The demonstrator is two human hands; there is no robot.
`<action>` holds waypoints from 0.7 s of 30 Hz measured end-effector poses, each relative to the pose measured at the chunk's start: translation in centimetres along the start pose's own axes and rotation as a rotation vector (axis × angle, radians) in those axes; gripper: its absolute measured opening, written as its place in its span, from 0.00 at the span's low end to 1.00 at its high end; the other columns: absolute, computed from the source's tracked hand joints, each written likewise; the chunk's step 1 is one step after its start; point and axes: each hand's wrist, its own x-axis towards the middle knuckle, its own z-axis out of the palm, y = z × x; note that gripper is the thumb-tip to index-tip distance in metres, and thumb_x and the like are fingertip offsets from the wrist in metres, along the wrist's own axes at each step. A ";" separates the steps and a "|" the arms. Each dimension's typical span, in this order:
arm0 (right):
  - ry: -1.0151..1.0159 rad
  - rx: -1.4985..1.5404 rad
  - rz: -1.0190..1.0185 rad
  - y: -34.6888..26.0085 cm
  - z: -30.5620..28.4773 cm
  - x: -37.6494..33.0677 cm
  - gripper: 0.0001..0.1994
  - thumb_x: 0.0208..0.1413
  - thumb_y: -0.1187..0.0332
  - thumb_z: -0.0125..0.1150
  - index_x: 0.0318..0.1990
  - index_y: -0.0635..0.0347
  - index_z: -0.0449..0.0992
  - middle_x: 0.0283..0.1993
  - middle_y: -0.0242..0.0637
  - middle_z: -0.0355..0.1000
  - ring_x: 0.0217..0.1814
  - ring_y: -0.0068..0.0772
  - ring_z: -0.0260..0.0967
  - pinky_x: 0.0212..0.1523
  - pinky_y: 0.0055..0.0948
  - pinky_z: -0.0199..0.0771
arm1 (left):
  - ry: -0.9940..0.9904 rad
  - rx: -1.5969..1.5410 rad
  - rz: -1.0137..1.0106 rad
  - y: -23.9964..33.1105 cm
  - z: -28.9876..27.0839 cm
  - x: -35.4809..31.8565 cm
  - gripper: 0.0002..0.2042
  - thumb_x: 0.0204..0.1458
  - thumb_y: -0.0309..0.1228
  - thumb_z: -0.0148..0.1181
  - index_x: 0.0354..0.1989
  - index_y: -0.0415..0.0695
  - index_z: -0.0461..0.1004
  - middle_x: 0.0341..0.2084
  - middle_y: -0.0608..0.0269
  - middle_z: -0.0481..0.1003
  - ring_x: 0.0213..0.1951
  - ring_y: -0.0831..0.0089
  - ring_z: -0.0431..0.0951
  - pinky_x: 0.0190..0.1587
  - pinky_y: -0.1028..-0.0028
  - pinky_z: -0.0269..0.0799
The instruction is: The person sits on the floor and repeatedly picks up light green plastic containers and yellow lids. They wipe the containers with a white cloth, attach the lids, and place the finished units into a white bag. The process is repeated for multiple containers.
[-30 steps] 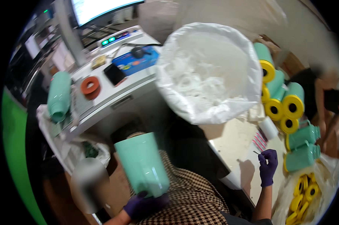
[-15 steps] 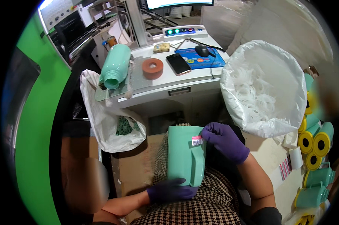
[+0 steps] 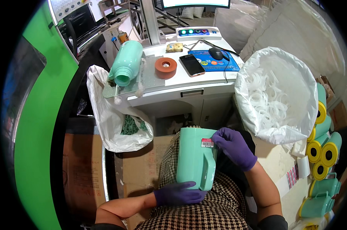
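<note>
A mint-green plastic pitcher (image 3: 190, 159) with a side handle (image 3: 209, 171) rests against my lap, on a checked apron. My left hand (image 3: 178, 193), in a purple glove, holds its lower end, the thumb lying over the wall and the other fingers partly hidden beneath. Near the pitcher's upper right edge, above the handle, sits a small pink-and-white barcode sticker (image 3: 207, 143). My right hand (image 3: 235, 148), also gloved in purple, has bent fingers pressed together at the sticker's right edge.
Ahead stands a white table (image 3: 158, 87) bearing a green bottle-shaped body (image 3: 128, 61), orange tape roll (image 3: 166, 68), phone (image 3: 192, 65) and mouse (image 3: 215, 53). A bag of white rings (image 3: 271, 97) stands right; a bag with green scraps (image 3: 133, 125) hangs left. Several yellow-rimmed pitchers (image 3: 330, 148) lie far right.
The whole view has shifted, so the scene sits farther right in the picture. Both hands keep their places on the pitcher. The sticker looks straighter and flatter against the wall.
</note>
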 end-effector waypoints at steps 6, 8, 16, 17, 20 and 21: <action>0.272 -0.376 -0.286 1.5 1.5 0.3 0.12 0.55 0.69 0.66 0.42 0.64 0.72 0.36 0.40 0.67 0.32 0.34 0.63 0.37 0.33 0.68 | -0.006 -0.008 -0.034 0.1 0.1 -0.4 0.24 0.55 0.30 0.60 0.62 0.63 0.70 0.50 0.83 0.77 0.53 0.86 0.75 0.63 0.61 0.67; 0.434 -0.518 -0.423 2.4 1.6 1.0 0.16 0.54 0.69 0.68 0.47 0.64 0.70 0.40 0.44 0.65 0.33 0.37 0.64 0.38 0.35 0.69 | 0.008 -0.039 -0.161 0.4 -1.8 -0.9 0.25 0.55 0.37 0.62 0.63 0.65 0.69 0.52 0.81 0.75 0.55 0.79 0.74 0.62 0.54 0.66; 0.282 -0.873 -1.109 -4.6 6.7 10.7 0.25 0.51 0.71 0.65 0.59 0.52 0.71 0.36 0.41 0.67 0.33 0.42 0.68 0.34 0.42 0.72 | 0.871 -0.114 -1.643 5.4 -9.4 -10.4 0.36 0.45 0.36 0.68 0.64 0.42 0.60 0.60 0.50 0.64 0.62 0.53 0.66 0.65 0.55 0.64; 0.213 -0.983 -1.092 -5.2 9.4 13.1 0.31 0.50 0.69 0.66 0.65 0.46 0.69 0.34 0.40 0.66 0.33 0.45 0.69 0.32 0.43 0.71 | 1.166 -0.233 -1.793 7.0 -8.8 -13.0 0.36 0.42 0.22 0.66 0.64 0.39 0.60 0.64 0.48 0.63 0.65 0.56 0.64 0.66 0.58 0.63; 0.196 -1.118 -1.095 -7.1 18.5 21.9 0.25 0.56 0.67 0.59 0.63 0.41 0.69 0.36 0.42 0.71 0.33 0.45 0.74 0.29 0.46 0.73 | 1.660 -0.389 -1.790 9.1 -9.5 -16.4 0.31 0.60 0.40 0.57 0.69 0.47 0.54 0.65 0.57 0.60 0.61 0.55 0.68 0.53 0.62 0.77; 0.237 -1.209 -0.966 -7.1 20.1 25.9 0.20 0.57 0.66 0.58 0.58 0.41 0.71 0.38 0.43 0.72 0.31 0.46 0.75 0.28 0.47 0.73 | 1.712 -0.392 -1.781 8.2 -9.6 -16.3 0.30 0.64 0.44 0.55 0.71 0.49 0.53 0.65 0.58 0.60 0.60 0.55 0.69 0.51 0.62 0.80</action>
